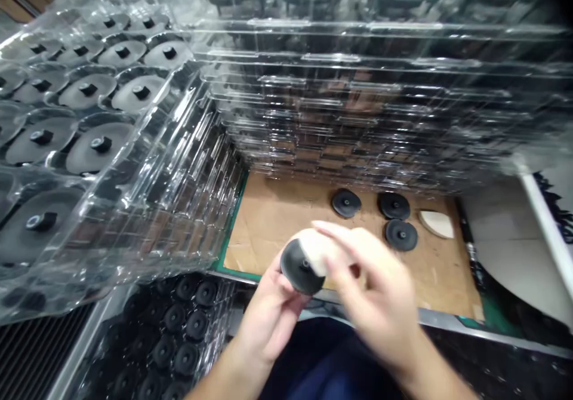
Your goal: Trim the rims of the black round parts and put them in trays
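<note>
Near the front edge of the cardboard, my left hand (280, 304) grips a round black disc (296, 276) with a small hub at its middle. My right hand (376, 286) is closed on a whitish pad (320, 249), which overlaps the upper right of the disc's face. Motion blurs that hand and the pad, so the pad's exact kind is unclear. Beyond my hands, a black disc (346, 203) lies on the cardboard (264, 227). Farther right sit another black disc (394, 205) and a third disc (401, 235), beside a cream wedge-shaped piece (436, 224).
Tall stacks of clear plastic trays (322, 89) wall off the back. On the left, a tray stack (170, 167) carries grey discs with black hubs. A lower tray (179, 322) of black discs is at lower left. A white bin (514, 233) stands at right.
</note>
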`<state>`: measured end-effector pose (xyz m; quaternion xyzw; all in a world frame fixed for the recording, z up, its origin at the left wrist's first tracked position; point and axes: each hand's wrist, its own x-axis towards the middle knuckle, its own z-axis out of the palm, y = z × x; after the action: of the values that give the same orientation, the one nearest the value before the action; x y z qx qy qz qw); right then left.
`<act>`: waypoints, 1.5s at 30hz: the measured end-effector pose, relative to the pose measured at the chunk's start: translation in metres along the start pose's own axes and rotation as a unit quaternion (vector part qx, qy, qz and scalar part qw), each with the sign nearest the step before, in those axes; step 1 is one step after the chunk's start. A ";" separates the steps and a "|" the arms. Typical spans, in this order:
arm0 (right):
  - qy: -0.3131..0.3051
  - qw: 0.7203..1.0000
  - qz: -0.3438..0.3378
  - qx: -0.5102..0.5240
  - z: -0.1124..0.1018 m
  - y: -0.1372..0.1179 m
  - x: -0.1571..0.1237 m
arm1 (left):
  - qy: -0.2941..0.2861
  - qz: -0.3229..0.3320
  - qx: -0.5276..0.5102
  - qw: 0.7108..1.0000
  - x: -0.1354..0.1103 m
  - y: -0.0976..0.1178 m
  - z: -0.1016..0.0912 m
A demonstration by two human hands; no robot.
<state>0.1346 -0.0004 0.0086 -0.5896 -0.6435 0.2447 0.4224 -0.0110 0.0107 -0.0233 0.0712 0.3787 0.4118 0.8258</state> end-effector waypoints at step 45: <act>-0.034 0.993 0.105 0.042 0.006 0.067 -0.041 | -0.156 0.357 0.474 0.790 -0.009 0.003 -0.013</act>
<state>0.1643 -0.0265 -0.0590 -0.6270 -0.5811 0.3344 0.3967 -0.0256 0.0040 -0.0263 0.6469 0.3397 0.4298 0.5304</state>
